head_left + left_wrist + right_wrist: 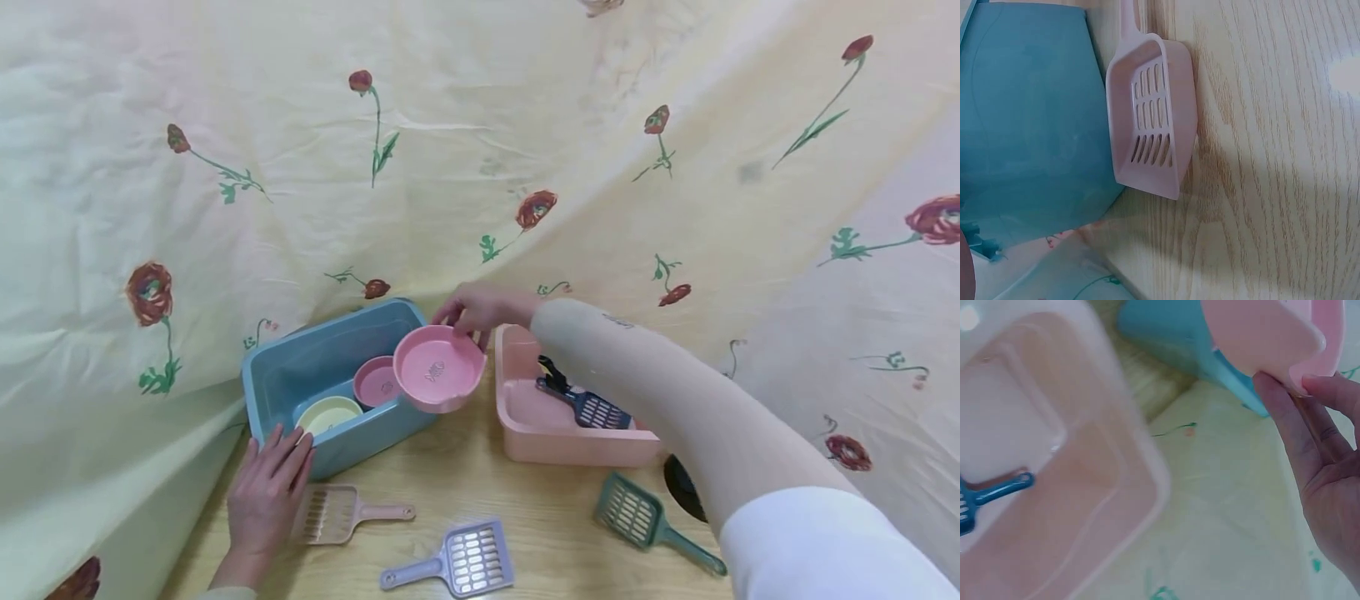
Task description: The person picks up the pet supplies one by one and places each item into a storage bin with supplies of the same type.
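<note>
Between the two bins, my right hand (486, 307) pinches the rim of a round pink dish (438, 367), thumb and fingers on its edge. The dish is tilted, showing its inside in the head view; the right wrist view shows the underside of the dish (1254, 344). My left hand (266, 492) rests with extended fingers on the near left rim of a blue bin (360, 450). Inside that bin lie a cream dish (328, 413) and a darker pink dish (375, 382). A pale pink slotted scoop (1182, 100) lies beside the blue bin, close to my left hand.
Right of centre stands a pink bin (577, 450) with a navy slotted scoop (600, 412) and something black and yellow (553, 375) in it. A lavender scoop (476, 558) and a green scoop (633, 512) lie on the wooden table. Flowered cloth (450, 208) hangs behind.
</note>
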Demonstrator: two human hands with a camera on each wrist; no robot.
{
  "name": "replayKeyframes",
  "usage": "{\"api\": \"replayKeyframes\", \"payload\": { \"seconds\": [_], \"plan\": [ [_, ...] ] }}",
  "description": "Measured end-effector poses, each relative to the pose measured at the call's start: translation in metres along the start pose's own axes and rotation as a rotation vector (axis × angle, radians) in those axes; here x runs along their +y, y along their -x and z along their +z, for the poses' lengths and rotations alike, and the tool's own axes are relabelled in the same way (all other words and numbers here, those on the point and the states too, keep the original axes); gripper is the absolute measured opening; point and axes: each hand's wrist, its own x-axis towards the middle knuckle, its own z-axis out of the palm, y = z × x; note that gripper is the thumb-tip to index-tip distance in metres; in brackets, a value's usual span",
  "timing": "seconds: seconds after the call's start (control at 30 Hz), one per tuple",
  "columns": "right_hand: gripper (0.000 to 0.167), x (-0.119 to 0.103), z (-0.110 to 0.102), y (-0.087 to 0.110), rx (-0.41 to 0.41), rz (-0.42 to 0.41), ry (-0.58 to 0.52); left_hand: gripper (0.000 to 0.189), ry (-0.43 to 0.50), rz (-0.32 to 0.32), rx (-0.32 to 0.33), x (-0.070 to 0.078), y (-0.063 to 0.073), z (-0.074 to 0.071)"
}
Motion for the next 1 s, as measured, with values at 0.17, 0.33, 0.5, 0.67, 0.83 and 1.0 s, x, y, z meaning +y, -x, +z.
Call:
{"api": "replayKeyframes", "payload": {
  "seconds": [0.17,0.33,0.5,0.67,0.83,1.0],
  "plan": [
    [0.046,-0.019,-0.001,-0.033,0.031,-0.017,0.058,0.048,-0.007,-0.010,-0.003,-0.001,0.001,0.000],
    [0.044,-0.027,0.009,-0.064,0.067,-0.028,0.063,0.047,-0.010,-0.010,0.008,0.000,0.002,0.000],
    [0.043,-0.026,0.019,-0.089,0.115,0.001,0.075,0.046,-0.010,0.000,0.008,0.002,0.001,0.001],
    [0.042,-0.020,0.031,-0.106,0.116,0.000,0.152,0.053,-0.039,-0.017,-0.075,0.005,0.000,-0.003],
    [0.042,-0.011,0.044,-0.117,0.152,-0.002,0.229,0.053,-0.052,-0.023,-0.097,0.004,0.000,-0.003],
    [0.042,-0.005,0.057,-0.124,0.194,-0.004,0.251,0.044,-0.020,0.001,0.017,0.000,0.003,0.003]
  ]
}}
